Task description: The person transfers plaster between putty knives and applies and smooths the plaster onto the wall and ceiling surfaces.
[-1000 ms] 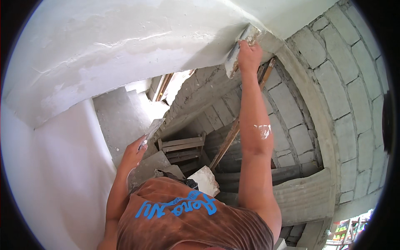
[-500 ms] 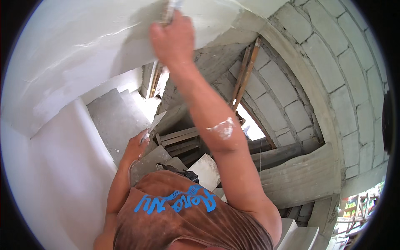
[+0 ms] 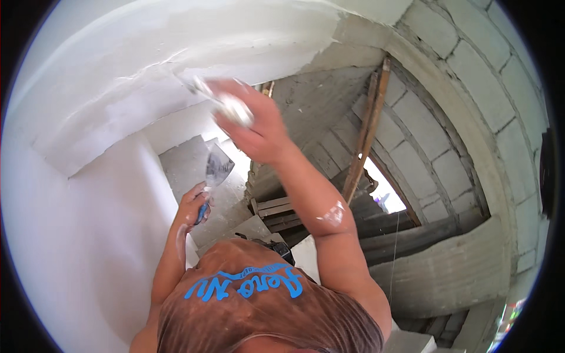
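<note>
My left hand [image 3: 193, 207] grips the blue handle of a putty knife [image 3: 219, 165], its broad grey blade pointing up and smeared with white. In front of the pale plastered surface [image 3: 282, 47], my right hand [image 3: 259, 126] is closed around a second tool [image 3: 235, 110]. That tool is whitish and blurred by motion; its thin end points up and left, and it looks like a scraper or putty knife. Whether it touches the surface I cannot tell. A raised ridge [image 3: 154, 66] of white filler runs along the plaster. White smears mark my right forearm near the elbow.
Concrete steps [image 3: 182, 162] lie below my left hand. On the right rises a grey block wall [image 3: 500, 112] with a curved opening. Wooden posts [image 3: 368, 129] lean inside it, and stacked timber [image 3: 273, 209] lies below. A smooth white wall [image 3: 112, 235] stands at left.
My right hand has come down and turned, its tool now pointing up and left. The left hand's putty knife has turned to show its blade's broad face. The whole view has shifted slightly.
</note>
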Available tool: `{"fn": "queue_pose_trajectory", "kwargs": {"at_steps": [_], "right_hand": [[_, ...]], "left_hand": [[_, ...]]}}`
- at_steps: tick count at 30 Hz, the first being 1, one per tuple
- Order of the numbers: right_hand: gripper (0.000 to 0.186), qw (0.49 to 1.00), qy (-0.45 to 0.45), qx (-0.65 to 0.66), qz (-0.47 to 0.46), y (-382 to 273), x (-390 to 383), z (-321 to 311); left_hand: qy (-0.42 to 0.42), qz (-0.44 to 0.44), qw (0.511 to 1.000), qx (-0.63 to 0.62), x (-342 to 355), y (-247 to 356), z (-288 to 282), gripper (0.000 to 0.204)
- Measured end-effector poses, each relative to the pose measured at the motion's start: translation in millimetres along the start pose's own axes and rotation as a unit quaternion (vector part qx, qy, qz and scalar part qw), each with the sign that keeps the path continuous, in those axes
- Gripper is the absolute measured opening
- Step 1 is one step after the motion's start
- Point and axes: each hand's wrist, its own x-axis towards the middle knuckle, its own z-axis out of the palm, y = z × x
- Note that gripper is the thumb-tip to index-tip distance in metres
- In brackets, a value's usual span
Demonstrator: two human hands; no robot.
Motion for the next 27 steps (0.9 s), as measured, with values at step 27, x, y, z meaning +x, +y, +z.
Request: {"fn": "queue_pose_trajectory", "kwargs": {"at_steps": [27], "right_hand": [[0.023, 0.741, 0.296, 0.383, 0.465, 125.3, -135.6, -24.1]], "left_hand": [[0.100, 0.240, 0.866, 0.426, -24.2, 56.2, -16.1, 0.045]]}}
